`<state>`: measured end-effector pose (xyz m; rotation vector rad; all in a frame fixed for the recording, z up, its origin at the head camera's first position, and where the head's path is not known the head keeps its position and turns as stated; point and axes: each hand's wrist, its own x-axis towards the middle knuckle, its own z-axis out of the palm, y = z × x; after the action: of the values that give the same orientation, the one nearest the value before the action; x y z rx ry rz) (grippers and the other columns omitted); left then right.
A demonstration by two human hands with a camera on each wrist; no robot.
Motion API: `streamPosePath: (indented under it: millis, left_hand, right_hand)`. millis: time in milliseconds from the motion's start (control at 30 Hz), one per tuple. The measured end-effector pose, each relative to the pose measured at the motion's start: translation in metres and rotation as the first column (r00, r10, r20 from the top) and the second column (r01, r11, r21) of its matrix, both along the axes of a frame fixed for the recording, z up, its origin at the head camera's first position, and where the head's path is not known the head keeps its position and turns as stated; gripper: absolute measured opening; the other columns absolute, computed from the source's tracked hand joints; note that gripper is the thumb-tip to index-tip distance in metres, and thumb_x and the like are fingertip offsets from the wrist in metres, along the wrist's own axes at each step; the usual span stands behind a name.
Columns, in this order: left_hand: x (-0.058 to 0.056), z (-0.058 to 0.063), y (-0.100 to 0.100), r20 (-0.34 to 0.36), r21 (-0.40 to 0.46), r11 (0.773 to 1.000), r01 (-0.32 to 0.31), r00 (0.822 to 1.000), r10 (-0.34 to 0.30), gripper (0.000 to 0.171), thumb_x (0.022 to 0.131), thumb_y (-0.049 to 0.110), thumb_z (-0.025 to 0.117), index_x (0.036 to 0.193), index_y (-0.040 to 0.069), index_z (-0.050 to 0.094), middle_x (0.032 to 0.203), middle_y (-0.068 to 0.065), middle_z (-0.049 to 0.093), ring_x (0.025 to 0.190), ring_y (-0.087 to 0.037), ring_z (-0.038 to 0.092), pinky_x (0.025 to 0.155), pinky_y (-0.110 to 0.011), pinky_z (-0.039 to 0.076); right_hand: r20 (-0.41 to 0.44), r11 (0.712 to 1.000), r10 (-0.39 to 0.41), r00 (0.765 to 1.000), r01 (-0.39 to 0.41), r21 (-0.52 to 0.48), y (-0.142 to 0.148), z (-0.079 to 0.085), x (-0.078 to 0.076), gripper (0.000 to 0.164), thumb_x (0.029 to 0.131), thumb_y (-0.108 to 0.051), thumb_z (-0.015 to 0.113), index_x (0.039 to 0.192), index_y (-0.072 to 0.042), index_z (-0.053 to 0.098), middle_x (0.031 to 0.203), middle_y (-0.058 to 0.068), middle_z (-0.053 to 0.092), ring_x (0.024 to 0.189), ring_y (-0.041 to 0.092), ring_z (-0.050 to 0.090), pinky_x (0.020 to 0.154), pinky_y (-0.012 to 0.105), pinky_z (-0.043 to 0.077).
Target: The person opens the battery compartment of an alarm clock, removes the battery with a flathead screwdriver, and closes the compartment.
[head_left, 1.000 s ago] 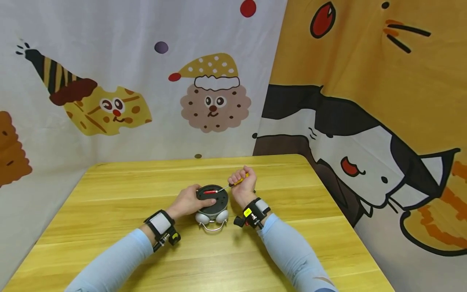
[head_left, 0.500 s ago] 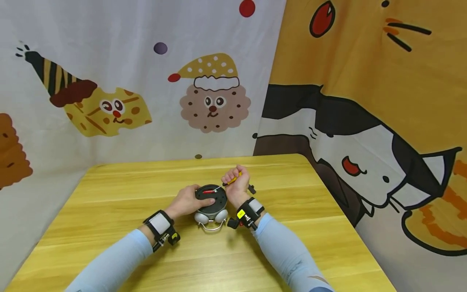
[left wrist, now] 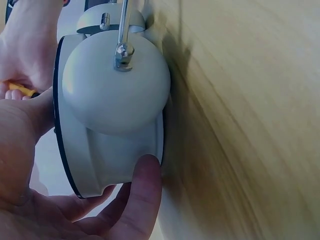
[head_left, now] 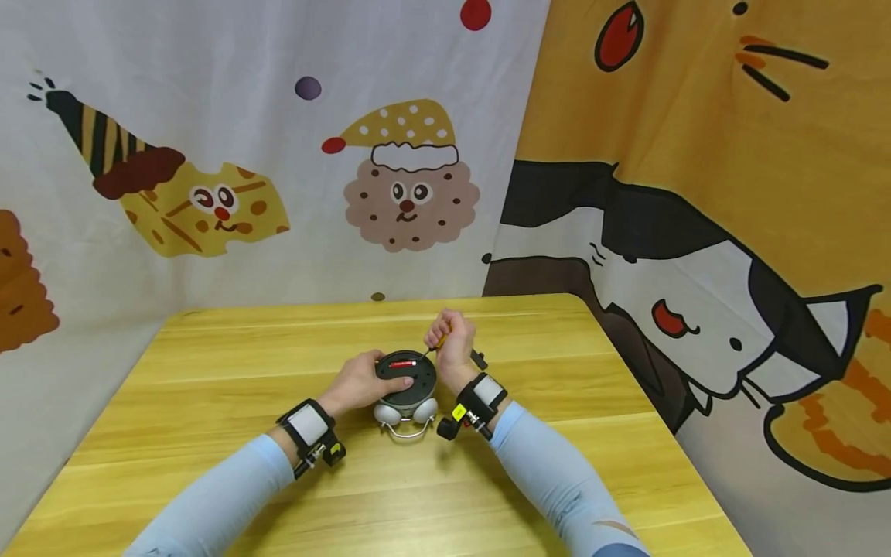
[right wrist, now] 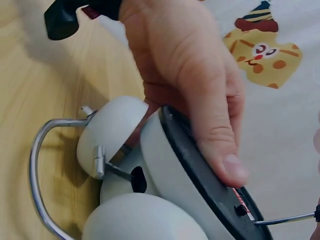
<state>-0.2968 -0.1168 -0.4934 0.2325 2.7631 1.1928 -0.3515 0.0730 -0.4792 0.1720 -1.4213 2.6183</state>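
Screwdriver [head_left: 442, 341] with yellow-and-black handle, gripped in the right hand [head_left: 454, 346], slants more steeply than half a second ago, perhaps levering beside the red cylindrical battery [head_left: 402, 363]. The left hand [head_left: 358, 383] clamps the round white twin-bell alarm clock with black back [head_left: 409, 400] on the yellow wooden desk [head_left: 278, 348]; the left-wrist view shows fingers [left wrist: 144, 180] along its side (unseen in the head view).

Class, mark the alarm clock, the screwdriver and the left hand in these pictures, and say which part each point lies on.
Alarm clock [left wrist: 115, 92]: left wrist view, on a bell.
Screwdriver [right wrist: 286, 219]: right wrist view, on the metal shaft.
Left hand [head_left: 355, 384]: head view, on the back of the hand.
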Motion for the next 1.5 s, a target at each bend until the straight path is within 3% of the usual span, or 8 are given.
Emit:
streamPosePath:
  millis: [167,267,333,433,567,667,933,1500]
  left_hand:
    - [0.001,0.0,0.001,0.0,-0.007,1.0,-0.014,1.0,0.014,0.07,0.09,0.052,0.092,0.131,0.0,0.071,0.115,-0.014,0.08,0.101,-0.024,0.072,0.086,-0.037,0.056]
    - [0.002,0.001,0.001,0.007,-0.006,1.0,-0.018,1.0,0.018,0.071,0.09,0.052,0.093,0.132,0.0,0.07,0.116,-0.015,0.08,0.101,-0.025,0.072,0.087,-0.038,0.057]
    - [0.002,0.001,0.001,0.011,-0.009,1.0,-0.016,1.0,0.016,0.074,0.09,0.053,0.092,0.135,-0.001,0.069,0.119,-0.016,0.08,0.104,-0.026,0.072,0.089,-0.041,0.059]
    - [0.002,0.0,0.001,0.015,-0.012,1.0,-0.014,1.0,0.015,0.081,0.09,0.055,0.092,0.141,-0.003,0.067,0.125,-0.019,0.079,0.109,-0.028,0.074,0.095,-0.046,0.061]
    - [0.002,0.0,0.0,0.013,-0.017,1.0,-0.01,1.0,0.011,0.087,0.09,0.056,0.092,0.144,-0.005,0.065,0.127,-0.022,0.078,0.112,-0.031,0.074,0.098,-0.048,0.061]
    - [0.0,-0.002,-0.002,-0.006,-0.021,1.0,0.003,1.0,-0.004,0.091,0.09,0.062,0.089,0.144,-0.007,0.064,0.126,-0.024,0.078,0.111,-0.032,0.074,0.096,-0.046,0.062]
    - [0.003,0.002,-0.003,-0.003,-0.028,0.999,-0.015,1.0,0.015,0.077,0.09,0.054,0.092,0.137,-0.003,0.069,0.12,-0.018,0.08,0.107,-0.028,0.074,0.094,-0.046,0.061]
    - [0.002,0.001,-0.002,0.005,-0.03,0.999,-0.012,1.0,0.012,0.076,0.09,0.054,0.092,0.137,-0.002,0.07,0.119,-0.016,0.081,0.103,-0.024,0.073,0.09,-0.042,0.061]
  right_hand:
    - [-0.122,0.981,0.016,0.992,0.007,0.192,-0.006,-0.003,0.006,0.048,0.103,-0.013,0.052,0.058,-0.015,0.035,0.056,-0.007,0.037,0.052,0.015,0.035,0.055,0.03,0.034]
    - [-0.139,0.975,0.025,0.99,0.007,0.224,-0.007,-0.004,0.008,0.049,0.104,-0.014,0.052,0.058,-0.015,0.035,0.056,-0.007,0.036,0.052,0.016,0.035,0.055,0.031,0.035]
    - [-0.091,0.987,0.024,0.996,-0.009,0.161,-0.004,-0.004,0.005,0.048,0.104,-0.015,0.051,0.059,-0.016,0.034,0.056,-0.007,0.036,0.052,0.014,0.035,0.055,0.029,0.034]
    - [0.045,1.0,0.024,0.999,-0.023,-0.018,0.002,-0.003,0.0,0.047,0.107,-0.018,0.047,0.061,-0.02,0.034,0.057,-0.009,0.037,0.052,0.01,0.034,0.056,0.026,0.032]
    - [0.222,0.967,0.045,0.974,0.013,-0.255,0.011,-0.005,-0.008,0.05,0.11,-0.022,0.041,0.061,-0.023,0.033,0.056,-0.011,0.036,0.052,0.008,0.032,0.057,0.026,0.028]
    - [0.28,0.94,0.054,0.958,0.045,-0.337,0.014,-0.006,-0.01,0.05,0.11,-0.024,0.042,0.061,-0.022,0.032,0.056,-0.01,0.035,0.053,0.01,0.031,0.058,0.026,0.026]
    - [0.285,0.922,0.076,0.955,0.041,-0.385,0.013,-0.003,-0.011,0.051,0.11,-0.025,0.044,0.06,-0.023,0.035,0.055,-0.01,0.038,0.052,0.009,0.033,0.058,0.026,0.027]
    - [0.248,0.944,0.057,0.967,0.029,-0.33,0.016,-0.003,-0.011,0.049,0.108,-0.025,0.045,0.06,-0.023,0.034,0.055,-0.01,0.039,0.051,0.009,0.034,0.057,0.027,0.028]
